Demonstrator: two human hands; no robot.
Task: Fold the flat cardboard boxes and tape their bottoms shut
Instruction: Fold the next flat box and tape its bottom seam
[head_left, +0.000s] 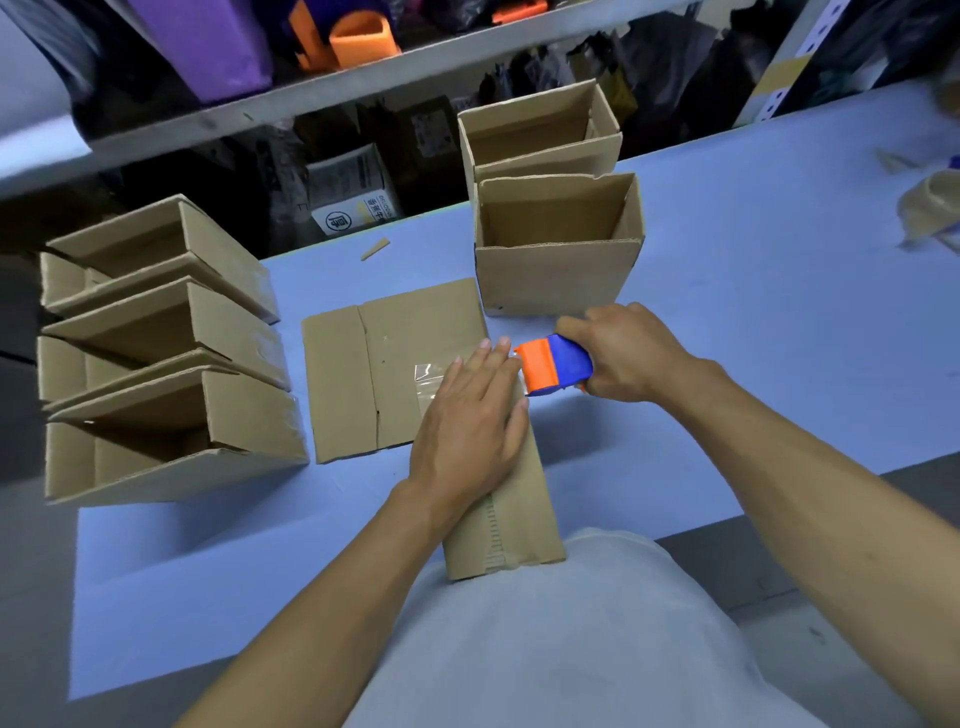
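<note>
On the blue table (753, 291), close to the person's body, a folded cardboard box (511, 514) lies on its side with its bottom end pointing away. Its outer flaps (384, 374) are spread flat on the table to the left, and a strip of clear tape (428, 376) shines across them. Pressing down on the box is the left hand (467, 421), palm flat and fingers straight and together, its fingertips beside the tape dispenser (556, 366). That orange and blue dispenser sits at the far end of the box, the orange part nearest the left fingertips. Gripping its blue body is the right hand (631, 351), fingers curled round it. Just behind the right hand stand two finished boxes (556, 270), upright and open at the top, one behind the other. Along the left edge of the table lies a row of assembled boxes (166, 353) tipped on their sides, open ends facing left. A small cardboard scrap (375, 249) rests near the table's far edge, and a loose tape roll (932, 208), blurred, sits at the far right. Above the table runs a shelf (249, 111) carrying purple and orange items.
</note>
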